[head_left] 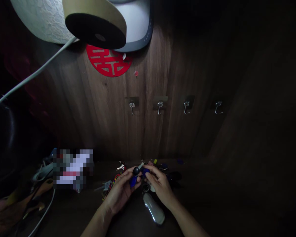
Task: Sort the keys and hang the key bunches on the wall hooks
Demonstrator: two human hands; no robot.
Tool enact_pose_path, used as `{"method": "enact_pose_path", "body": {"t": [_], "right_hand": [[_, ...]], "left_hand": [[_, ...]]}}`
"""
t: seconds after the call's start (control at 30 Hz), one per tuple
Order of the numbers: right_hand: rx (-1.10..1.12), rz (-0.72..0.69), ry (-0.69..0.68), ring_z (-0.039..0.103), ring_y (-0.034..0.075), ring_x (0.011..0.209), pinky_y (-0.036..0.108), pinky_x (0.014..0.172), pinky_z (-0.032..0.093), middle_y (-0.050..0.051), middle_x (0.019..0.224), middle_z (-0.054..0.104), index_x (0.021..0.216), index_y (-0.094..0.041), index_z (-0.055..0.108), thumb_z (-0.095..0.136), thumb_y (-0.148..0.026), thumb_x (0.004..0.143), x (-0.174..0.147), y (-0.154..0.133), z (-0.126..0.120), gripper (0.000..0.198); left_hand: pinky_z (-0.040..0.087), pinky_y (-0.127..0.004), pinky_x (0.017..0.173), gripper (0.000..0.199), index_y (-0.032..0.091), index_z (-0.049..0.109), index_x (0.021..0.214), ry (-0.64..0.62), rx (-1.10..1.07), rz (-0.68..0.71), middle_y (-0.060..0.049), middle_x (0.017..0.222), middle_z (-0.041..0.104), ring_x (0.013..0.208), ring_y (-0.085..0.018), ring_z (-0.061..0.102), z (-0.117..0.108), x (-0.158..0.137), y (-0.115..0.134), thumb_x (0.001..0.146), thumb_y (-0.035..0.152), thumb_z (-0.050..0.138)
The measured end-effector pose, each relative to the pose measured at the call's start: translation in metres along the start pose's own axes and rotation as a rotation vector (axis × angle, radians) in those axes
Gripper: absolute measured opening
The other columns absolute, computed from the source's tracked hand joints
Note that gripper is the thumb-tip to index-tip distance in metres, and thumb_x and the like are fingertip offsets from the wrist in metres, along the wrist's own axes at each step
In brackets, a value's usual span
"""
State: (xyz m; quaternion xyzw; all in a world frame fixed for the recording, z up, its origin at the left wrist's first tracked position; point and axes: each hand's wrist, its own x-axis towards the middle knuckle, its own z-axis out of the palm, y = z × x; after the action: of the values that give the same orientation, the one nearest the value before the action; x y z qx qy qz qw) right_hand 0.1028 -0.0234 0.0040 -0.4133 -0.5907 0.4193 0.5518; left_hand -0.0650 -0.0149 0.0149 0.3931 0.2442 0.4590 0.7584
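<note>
Gripped a black-headed key [136, 171] and a blue tag [133, 181] in the left hand [122, 191], and pinched a second blue tag [145, 172] in the right hand [160, 186], just beside. Had a grey fob [155, 210] below, near the right hand. Saw loose keys [107, 186] left of the left hand, and four hooks [160, 105] in a row on the wood panel [111, 121]. Higher up, saw a red cutout [111, 69], partly covered by a cylinder [85, 27], with a white cord [46, 63] to its left.

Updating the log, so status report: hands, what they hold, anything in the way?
Left hand on a blue piece. Right hand on a second blue piece. Grey case below, nearer the right. Possible clutter: keys close beside the left.
</note>
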Motion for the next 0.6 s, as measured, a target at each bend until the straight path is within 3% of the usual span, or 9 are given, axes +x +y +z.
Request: {"method": "enact_pose_path", "body": {"t": [0.17,0.27,0.33,0.5,0.6], "right_hand": [[-0.097,0.008,-0.067,0.063,0.016,0.072,0.027,0.066,0.050,0.003,0.083,0.069,0.092,-0.020,0.068,0.053,-0.041,0.083,-0.003,-0.008,-0.005,0.027],[-0.210,-0.046,-0.186,0.062,0.016,0.075,0.025,0.068,0.047,0.002,0.079,0.068,0.084,-0.020,0.069,0.052,-0.035,0.084,-0.006,-0.011,-0.006,0.023],[-0.238,-0.053,-0.178,0.061,0.015,0.072,0.025,0.065,0.046,0.001,0.075,0.067,0.083,-0.019,0.068,0.051,-0.035,0.084,-0.006,-0.010,-0.006,0.023],[-0.098,-0.023,0.165,0.051,0.011,0.051,0.022,0.049,0.040,-0.002,0.059,0.059,0.085,-0.018,0.065,0.053,-0.044,0.081,0.005,0.000,-0.018,0.030],[-0.033,-0.052,0.396,0.049,0.011,0.049,0.022,0.047,0.039,-0.001,0.057,0.058,0.082,-0.017,0.065,0.057,-0.048,0.076,0.012,0.003,-0.030,0.032]], "left_hand": [[0.047,-0.030,0.070,0.037,0.017,0.053,0.072,-0.013,0.083,-0.030,-0.002,0.071,0.061,0.068,-0.014,0.060,-0.008,0.003,-0.004,0.078,0.054,0.055],[0.041,-0.023,0.059,0.045,0.017,0.046,0.057,-0.022,0.357,-0.064,0.002,0.057,0.055,0.054,-0.010,0.051,-0.012,0.003,-0.007,0.073,0.057,0.058],[0.038,-0.021,0.056,0.045,0.017,0.048,0.057,-0.051,0.572,-0.100,0.004,0.053,0.053,0.051,-0.009,0.047,-0.012,0.001,-0.007,0.071,0.058,0.058],[0.031,-0.019,0.050,0.045,0.017,0.052,0.056,-0.163,0.969,-0.130,0.005,0.051,0.050,0.049,-0.008,0.043,-0.014,-0.005,-0.006,0.079,0.055,0.048],[0.028,-0.019,0.047,0.045,0.017,0.051,0.052,-0.196,1.215,-0.056,0.006,0.048,0.047,0.047,-0.008,0.041,-0.018,-0.006,-0.006,0.082,0.049,0.047]]}}
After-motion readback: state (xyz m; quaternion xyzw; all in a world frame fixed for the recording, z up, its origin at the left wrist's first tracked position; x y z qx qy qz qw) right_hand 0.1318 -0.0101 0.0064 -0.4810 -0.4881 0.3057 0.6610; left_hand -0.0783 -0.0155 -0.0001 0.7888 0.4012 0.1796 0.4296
